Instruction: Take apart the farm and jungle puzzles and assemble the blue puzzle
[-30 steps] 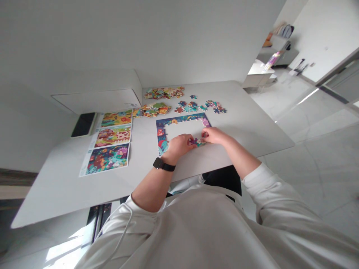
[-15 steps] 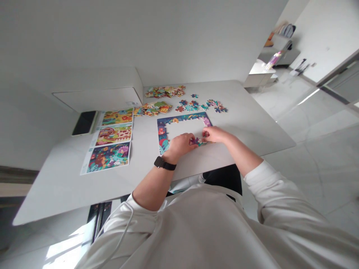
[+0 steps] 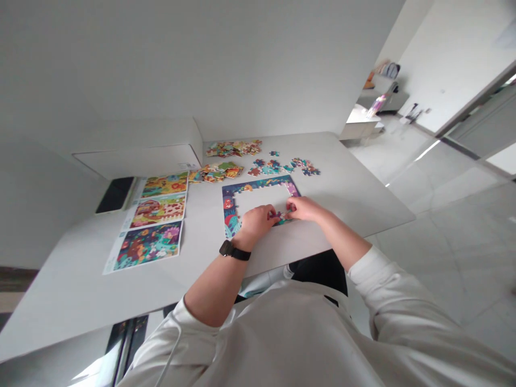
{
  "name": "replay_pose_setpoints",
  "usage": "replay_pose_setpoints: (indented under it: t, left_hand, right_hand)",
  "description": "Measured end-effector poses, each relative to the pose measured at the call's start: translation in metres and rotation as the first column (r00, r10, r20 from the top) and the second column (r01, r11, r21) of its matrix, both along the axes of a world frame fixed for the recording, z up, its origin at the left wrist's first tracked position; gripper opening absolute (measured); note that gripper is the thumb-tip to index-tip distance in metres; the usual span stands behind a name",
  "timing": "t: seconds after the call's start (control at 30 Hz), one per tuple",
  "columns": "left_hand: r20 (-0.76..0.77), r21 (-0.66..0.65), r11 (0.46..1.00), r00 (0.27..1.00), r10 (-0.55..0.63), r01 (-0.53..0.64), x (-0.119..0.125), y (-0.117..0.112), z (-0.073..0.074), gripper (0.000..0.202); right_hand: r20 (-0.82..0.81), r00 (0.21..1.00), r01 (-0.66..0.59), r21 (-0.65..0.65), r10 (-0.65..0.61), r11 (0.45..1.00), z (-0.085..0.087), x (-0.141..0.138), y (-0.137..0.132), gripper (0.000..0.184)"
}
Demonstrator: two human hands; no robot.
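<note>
A jigsaw border (image 3: 258, 184), mostly dark blue and purple, lies on the table as a rectangle around bare tabletop. Over its near edge curls my left hand (image 3: 258, 221), wearing a black watch (image 3: 227, 248), with thumb and fingers closed on a puzzle piece. My right hand (image 3: 304, 208) is at the near right corner, its fingers pinched on a puzzle piece too. Between the hands a bit of purple and white print shows. The fingers hide most of the pieces they grip.
Loose blue and teal pieces (image 3: 270, 167) lie beyond the border, with a few more (image 3: 306, 165) to their right. Yellowish piles (image 3: 234, 147) sit farther back. At left are a picture sheet (image 3: 151, 244), a phone (image 3: 115, 194) and a white box (image 3: 137, 161).
The view has tilted, so the table sits lower in the picture. Both hands stay at the border's near edge, with only slight finger movement.
</note>
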State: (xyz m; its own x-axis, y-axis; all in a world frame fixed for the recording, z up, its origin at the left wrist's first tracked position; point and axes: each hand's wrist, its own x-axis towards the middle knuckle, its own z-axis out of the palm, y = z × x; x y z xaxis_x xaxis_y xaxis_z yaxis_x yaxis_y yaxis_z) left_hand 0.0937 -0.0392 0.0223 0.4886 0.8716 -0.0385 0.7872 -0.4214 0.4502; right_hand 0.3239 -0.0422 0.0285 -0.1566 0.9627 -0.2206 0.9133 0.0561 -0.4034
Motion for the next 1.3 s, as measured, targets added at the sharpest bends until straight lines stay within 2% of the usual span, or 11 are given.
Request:
replay_pose_setpoints:
  t: [0.23,0.37,0.47,0.6,0.73,0.83,0.93,1.03,1.13,1.3]
  left_hand:
    - [0.01,-0.012,0.995,0.995,0.099,-0.099,0.005,0.004,-0.005,0.018]
    - [0.012,-0.016,0.994,0.994,0.106,-0.105,0.003,0.004,-0.005,0.016]
    - [0.091,-0.036,0.991,0.987,0.129,-0.126,-0.001,0.005,-0.003,0.017]
    - [0.229,-0.009,0.978,0.952,0.204,-0.207,-0.006,0.01,0.002,0.044]
    - [0.347,-0.058,0.964,0.9,0.264,-0.261,-0.008,0.012,0.003,0.056]
    - [0.442,-0.084,0.966,0.859,0.256,-0.245,-0.008,0.012,0.0,0.057]
    - [0.536,-0.095,0.97,0.809,0.24,-0.224,-0.008,0.012,-0.002,0.058]
    - [0.602,-0.114,0.97,0.762,0.239,-0.215,-0.008,0.011,-0.004,0.06]
    - [0.617,-0.142,0.973,0.752,0.232,-0.184,-0.008,0.011,-0.005,0.061]
    - [0.606,-0.195,0.969,0.759,0.238,-0.149,-0.008,0.008,-0.005,0.061]
  right_hand:
    - [0.039,0.999,-0.025,-0.058,0.028,0.998,0.007,-0.005,0.005,0.029]
    - [0.02,0.997,-0.077,-0.128,0.08,0.989,0.015,-0.007,0.013,0.014]
    - [-0.033,0.992,-0.125,-0.074,0.123,0.989,0.021,-0.003,0.022,0.007]
    - [-0.106,0.994,-0.036,0.046,0.041,0.998,0.027,0.018,0.042,0.009]
    - [-0.033,0.99,0.143,0.18,-0.14,0.973,0.027,0.053,0.072,0.015]
    - [0.07,0.96,0.244,0.272,-0.272,0.931,0.023,0.077,0.096,0.022]
    - [0.132,0.926,0.291,0.352,-0.354,0.89,0.014,0.088,0.117,0.031]
    - [0.135,0.933,0.261,0.382,-0.333,0.886,0.002,0.087,0.137,0.037]
    - [0.137,0.944,0.23,0.374,-0.299,0.898,-0.013,0.081,0.154,0.04]
    - [0.149,0.907,0.319,0.373,-0.395,0.871,-0.032,0.082,0.166,0.042]
